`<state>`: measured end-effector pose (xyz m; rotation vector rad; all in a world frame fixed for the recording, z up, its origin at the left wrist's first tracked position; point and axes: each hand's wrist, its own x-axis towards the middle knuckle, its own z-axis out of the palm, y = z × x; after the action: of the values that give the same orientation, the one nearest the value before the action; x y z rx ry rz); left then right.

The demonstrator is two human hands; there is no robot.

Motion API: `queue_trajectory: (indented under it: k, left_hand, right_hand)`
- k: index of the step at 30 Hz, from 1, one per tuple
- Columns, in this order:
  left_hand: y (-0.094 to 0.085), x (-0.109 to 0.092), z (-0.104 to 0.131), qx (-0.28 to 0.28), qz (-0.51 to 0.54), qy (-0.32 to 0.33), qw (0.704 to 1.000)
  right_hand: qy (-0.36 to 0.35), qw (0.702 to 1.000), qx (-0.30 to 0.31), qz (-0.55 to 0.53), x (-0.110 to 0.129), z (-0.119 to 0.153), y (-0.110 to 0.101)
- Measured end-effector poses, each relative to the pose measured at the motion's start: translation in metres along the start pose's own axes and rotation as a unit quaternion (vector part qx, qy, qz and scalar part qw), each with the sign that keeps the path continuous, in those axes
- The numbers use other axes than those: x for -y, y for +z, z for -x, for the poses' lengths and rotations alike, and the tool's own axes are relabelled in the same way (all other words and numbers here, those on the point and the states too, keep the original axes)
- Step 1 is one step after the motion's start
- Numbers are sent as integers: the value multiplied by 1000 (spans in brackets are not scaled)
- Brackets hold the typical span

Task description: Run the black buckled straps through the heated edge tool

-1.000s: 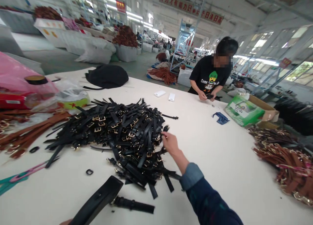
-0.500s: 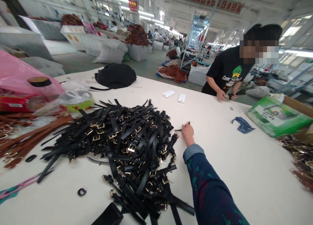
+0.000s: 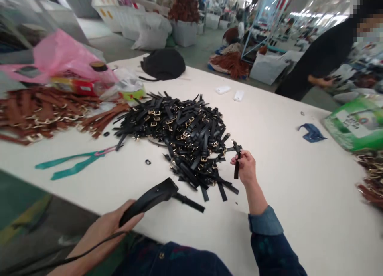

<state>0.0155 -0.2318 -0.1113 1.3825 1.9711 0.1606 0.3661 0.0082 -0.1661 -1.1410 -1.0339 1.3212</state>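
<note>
At the lower left, my left hand (image 3: 110,224) is closed around a black corded tool (image 3: 152,196) shaped like a hair clipper; its cable runs back along my forearm. Beyond its head lies a single black strap (image 3: 190,203). My right hand (image 3: 247,166) pinches a short black buckle strap (image 3: 237,160), which hangs upright from the fingers over the white table (image 3: 287,176). Just left of that hand spreads a heap of black straps (image 3: 191,128) with gold-coloured buckles.
Brown straps (image 3: 44,108) and teal-handled scissors (image 3: 74,161) lie to the left. A black cap (image 3: 164,64) and two white objects (image 3: 238,95) sit toward the far edge. Blue cloth (image 3: 311,133) and a green box (image 3: 356,122) are on the right. A co-worker (image 3: 323,60) stands beyond.
My right hand has come nearer and now holds a strap up. My left hand with the black tool has come into view. The whole view has tilted downward.
</note>
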Motion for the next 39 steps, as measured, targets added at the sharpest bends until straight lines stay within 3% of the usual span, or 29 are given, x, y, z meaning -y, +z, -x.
queue_trajectory:
  k: [3,6,8,11,15,20,28,39]
  left_hand:
    - [5,8,23,36,-4,-37,999]
    - [9,14,34,31,16,-37,999]
    - [12,19,37,22,26,-28,999]
    - [16,27,34,9,12,-18,1000]
    - [14,38,26,9,-27,-9,1000]
    - [7,51,23,14,-32,3,999]
    - [10,50,30,54,-63,47,995]
    - [35,20,22,28,-130,51,990]
  right_hand:
    - [75,994,86,-3,-11,55,21]
    - [129,969,194,83,-31,113,48]
    - [121,947,243,169,-47,145,65]
    - [51,916,267,296,-68,176,85]
    - [-64,866,275,412,-81,186,95]
    - [-120,832,219,495,-87,191,99]
    - [-162,845,168,481,-99,202,107]
    - [-97,837,117,526,-93,214,115]
